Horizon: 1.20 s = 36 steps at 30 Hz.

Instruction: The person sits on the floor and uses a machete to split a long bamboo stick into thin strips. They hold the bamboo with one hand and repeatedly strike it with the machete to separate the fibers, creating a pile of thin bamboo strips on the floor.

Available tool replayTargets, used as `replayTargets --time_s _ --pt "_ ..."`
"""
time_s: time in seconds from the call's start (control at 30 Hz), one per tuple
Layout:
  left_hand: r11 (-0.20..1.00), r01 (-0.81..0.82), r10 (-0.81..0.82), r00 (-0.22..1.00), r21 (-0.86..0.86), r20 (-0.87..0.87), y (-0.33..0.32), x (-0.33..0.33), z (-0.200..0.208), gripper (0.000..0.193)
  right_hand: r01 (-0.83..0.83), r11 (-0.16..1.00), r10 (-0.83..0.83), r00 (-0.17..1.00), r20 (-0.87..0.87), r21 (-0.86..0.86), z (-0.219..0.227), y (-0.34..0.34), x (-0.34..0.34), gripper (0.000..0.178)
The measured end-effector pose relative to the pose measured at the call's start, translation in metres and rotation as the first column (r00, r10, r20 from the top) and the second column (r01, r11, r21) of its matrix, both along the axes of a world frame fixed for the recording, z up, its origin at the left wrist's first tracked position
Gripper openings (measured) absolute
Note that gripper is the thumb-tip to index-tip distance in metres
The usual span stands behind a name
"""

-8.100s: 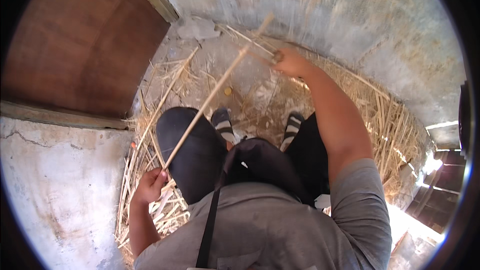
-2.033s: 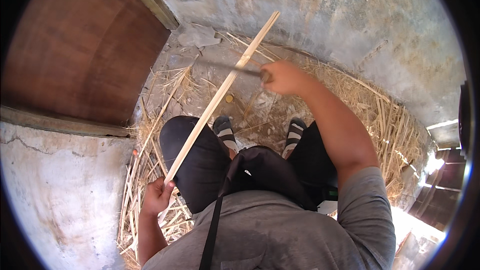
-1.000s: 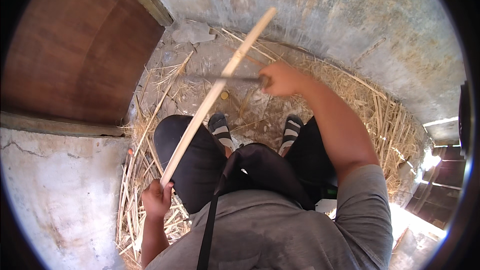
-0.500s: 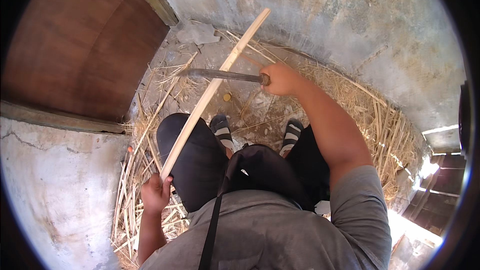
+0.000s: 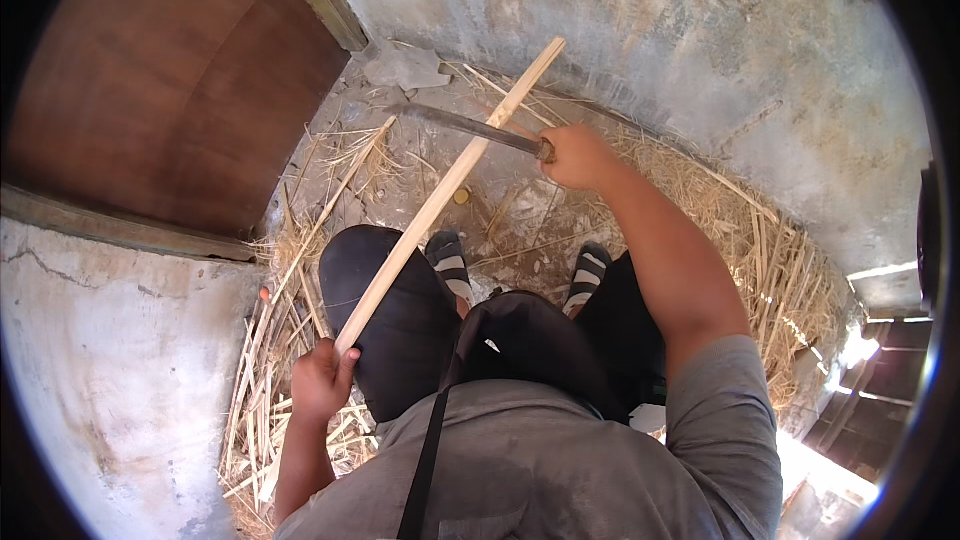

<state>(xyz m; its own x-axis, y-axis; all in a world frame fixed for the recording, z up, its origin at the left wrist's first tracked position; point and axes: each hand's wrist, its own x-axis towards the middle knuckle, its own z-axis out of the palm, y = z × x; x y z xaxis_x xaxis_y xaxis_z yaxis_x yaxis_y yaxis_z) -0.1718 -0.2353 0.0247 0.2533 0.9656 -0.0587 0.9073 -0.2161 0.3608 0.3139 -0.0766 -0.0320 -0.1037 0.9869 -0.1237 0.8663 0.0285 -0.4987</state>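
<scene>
My left hand [image 5: 322, 380] is closed round the lower end of a long pale bamboo strip [image 5: 425, 215]. The strip slants up and away to the right, passing above my left knee [image 5: 375, 285]. In my right hand [image 5: 580, 156] is the handle of a long knife [image 5: 450, 121] with a dark, slightly curved blade. The blade points left and crosses the strip in its upper part. My right fingers wrap round the handle, so most of it is hidden.
Split strips and shavings [image 5: 265, 390] lie at my left, with a heap of fine shavings [image 5: 740, 210] along the far and right wall [image 5: 660, 30]. A brown panel [image 5: 170, 90] stands at the left. A small yellow disc [image 5: 461, 196] is on the floor [image 5: 400, 180].
The knife's blade has tilted, its tip rising, and crosses the strip nearer its far end. Strip and both hands sit slightly farther right in the view.
</scene>
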Motion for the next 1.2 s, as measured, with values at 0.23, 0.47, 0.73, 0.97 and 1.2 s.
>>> replayTargets --time_s 0.23,0.47,0.73,0.97,1.2 --pt "0.999 -0.031 0.031 0.999 -0.031 0.025 -0.004 -0.002 -0.010 0.048 -0.273 0.955 0.250 0.951 0.180 0.116 0.046 -0.024 -0.045 0.031" --pt "0.999 0.005 -0.009 0.995 0.041 0.103 0.006 -0.002 -0.010 0.048 0.035 0.998 -0.029 0.993 -0.114 0.050 -0.006 0.014 0.021 0.031" --pt "1.000 0.010 -0.010 0.998 -0.001 0.068 0.003 0.000 -0.007 0.046 -0.257 0.958 0.231 0.954 0.189 0.130 0.050 -0.019 -0.040 0.027" --pt "0.991 0.074 -0.074 0.997 0.110 -0.007 0.015 -0.013 -0.003 0.037 0.031 0.997 -0.029 0.999 -0.024 0.065 0.002 0.011 0.024 0.028" --pt "1.000 -0.015 0.016 0.997 -0.024 0.077 0.005 -0.010 -0.003 0.042 -0.060 0.988 0.050 0.996 0.073 0.139 0.041 -0.012 -0.019 0.023"
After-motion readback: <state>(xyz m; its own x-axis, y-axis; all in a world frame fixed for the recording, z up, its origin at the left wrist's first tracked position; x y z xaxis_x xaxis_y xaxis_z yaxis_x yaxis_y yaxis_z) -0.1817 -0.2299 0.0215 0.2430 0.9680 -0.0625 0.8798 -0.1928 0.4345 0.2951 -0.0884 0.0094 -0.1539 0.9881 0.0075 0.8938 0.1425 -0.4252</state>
